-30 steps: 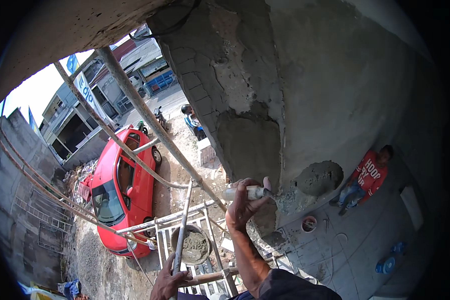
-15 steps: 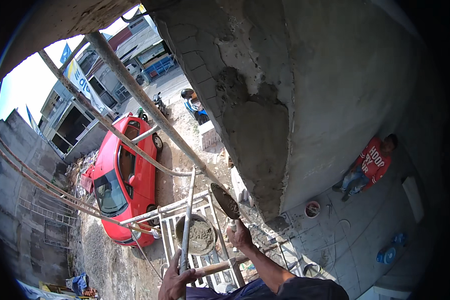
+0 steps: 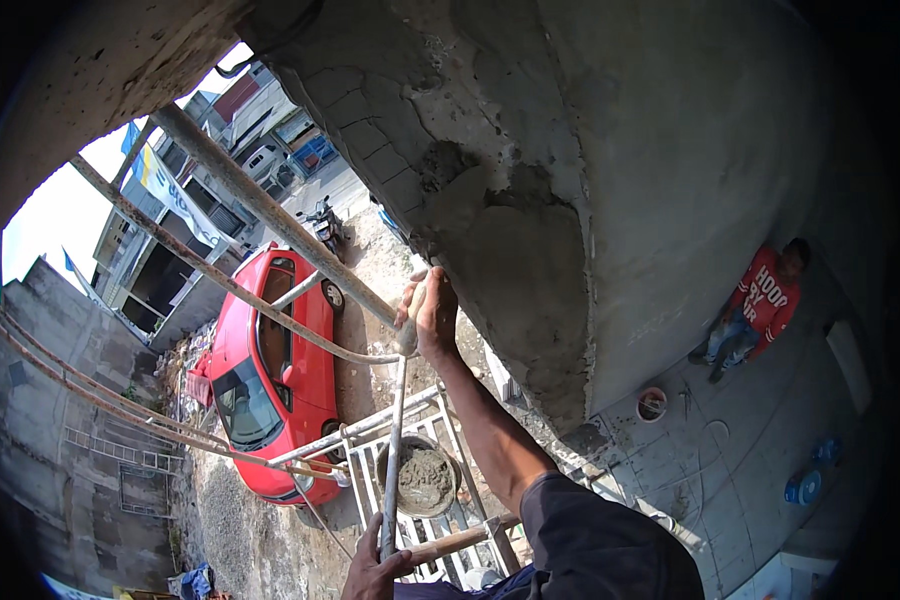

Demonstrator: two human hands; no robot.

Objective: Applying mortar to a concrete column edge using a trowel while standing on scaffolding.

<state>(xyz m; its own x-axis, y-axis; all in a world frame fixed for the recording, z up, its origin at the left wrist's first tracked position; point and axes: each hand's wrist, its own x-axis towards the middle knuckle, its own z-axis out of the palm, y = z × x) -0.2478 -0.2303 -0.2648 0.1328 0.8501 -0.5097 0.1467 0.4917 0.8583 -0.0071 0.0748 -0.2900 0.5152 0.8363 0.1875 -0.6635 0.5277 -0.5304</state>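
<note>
Right hand (image 3: 432, 312) at frame centre, arm rising from the lower middle edge in a dark sleeve; fingers curled tight around the handle of a trowel (image 3: 411, 322), pressed against the edge of the wet plaster patch (image 3: 515, 270) on the grey wall (image 3: 690, 150). Trowel blade mostly hidden behind the hand, only the pale handle end shows.

Left hand (image 3: 375, 570) at bottom centre, fingers wrapped around an upright metal scaffold pole (image 3: 394, 440), thumb side toward the camera.

Just right of that pole, lower centre: round mortar pan (image 3: 422, 478) filled with grey mix, sitting on the scaffold frame (image 3: 370, 425) of pale metal bars. A wooden bar (image 3: 455, 543) crosses below the pan, near the left hand.

Rusty diagonal pipes (image 3: 260, 205) run from the upper left toward centre.

Far below, left of centre: red car (image 3: 270, 370) parked on dirt ground. A motorbike (image 3: 322, 222) above it on the street. Buildings upper left.

Right side of frame: a person in a red top (image 3: 765, 300) sits against the wall base on the concrete floor. A small red-rimmed bucket (image 3: 652, 403) sits lower down, well apart from that person. Blue object (image 3: 802, 487) at lower right, too small to tell.
</note>
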